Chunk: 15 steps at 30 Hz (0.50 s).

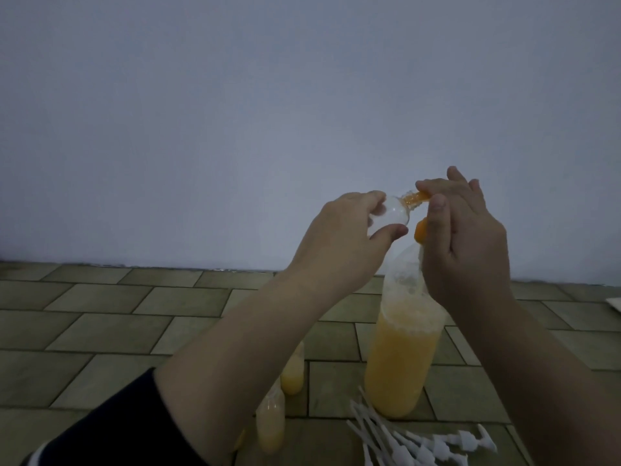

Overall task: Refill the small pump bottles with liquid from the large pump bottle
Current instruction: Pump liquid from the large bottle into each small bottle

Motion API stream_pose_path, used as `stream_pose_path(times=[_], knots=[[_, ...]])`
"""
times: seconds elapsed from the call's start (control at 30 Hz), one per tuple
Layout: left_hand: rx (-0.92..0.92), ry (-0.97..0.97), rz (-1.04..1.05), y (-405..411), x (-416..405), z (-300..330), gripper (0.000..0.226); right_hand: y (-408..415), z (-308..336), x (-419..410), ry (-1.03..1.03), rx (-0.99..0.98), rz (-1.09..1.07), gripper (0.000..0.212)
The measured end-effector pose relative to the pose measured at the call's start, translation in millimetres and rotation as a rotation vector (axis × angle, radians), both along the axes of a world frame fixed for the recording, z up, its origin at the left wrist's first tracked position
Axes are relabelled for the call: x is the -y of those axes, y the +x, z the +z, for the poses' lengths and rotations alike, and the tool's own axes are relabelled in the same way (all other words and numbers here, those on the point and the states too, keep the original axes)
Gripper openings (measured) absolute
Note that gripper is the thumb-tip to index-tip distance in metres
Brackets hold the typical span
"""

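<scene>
Where the frame is nearest the wearer, a heap of white pump heads (426,438) is seen lying loose on the tiled floor (100,317), dip tubes fanned toward the left. Just left of them two small bottles are stood upright, uncapped: the near bottle (270,425) is filled orange only at its base, and the second bottle (293,375), just behind it and partly hidden by the left forearm, is filled about halfway. A dark sleeve (111,428) is noted at the left elbow.

Just behind the pump heads the large bottle (401,351) is stood on the floor, orange liquid up to its shoulder, foam clinging inside the clear upper part. Its orange pump (420,235) is mostly covered by the right hand (467,237), which is closed round the pump top, thumb to the front, fingers curled over the spout.

Raised above the floor, an empty clear bottle (161,213) is gripped in the left hand (346,237) between thumb and fingers and tilted on its side, neck pointing right. The orange spout (517,197) is set into that neck. Whether liquid is flowing cannot be told in the dim light.

Farthest off, a plain pale wall (268,112) is met by the floor, and a pale object's corner (614,302) is cut off at the right edge.
</scene>
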State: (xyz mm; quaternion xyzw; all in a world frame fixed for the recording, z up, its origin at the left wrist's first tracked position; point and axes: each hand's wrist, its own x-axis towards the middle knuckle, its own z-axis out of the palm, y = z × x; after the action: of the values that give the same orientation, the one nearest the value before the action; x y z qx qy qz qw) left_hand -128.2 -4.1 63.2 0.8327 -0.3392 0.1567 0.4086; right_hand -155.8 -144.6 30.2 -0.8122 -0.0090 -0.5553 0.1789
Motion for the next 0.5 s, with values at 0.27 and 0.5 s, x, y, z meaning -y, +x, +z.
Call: stream_pose_path(times=[0.27,0.5], knots=[[-0.015,0.005,-0.009,1,4,-8,0.053,7,-18,0,0.035,0.033,-0.018,0.044],[-0.016,-0.052,-0.014,4,0,-1,0.052,6,1,-3,-0.015,0.022,-0.016,0.049]])
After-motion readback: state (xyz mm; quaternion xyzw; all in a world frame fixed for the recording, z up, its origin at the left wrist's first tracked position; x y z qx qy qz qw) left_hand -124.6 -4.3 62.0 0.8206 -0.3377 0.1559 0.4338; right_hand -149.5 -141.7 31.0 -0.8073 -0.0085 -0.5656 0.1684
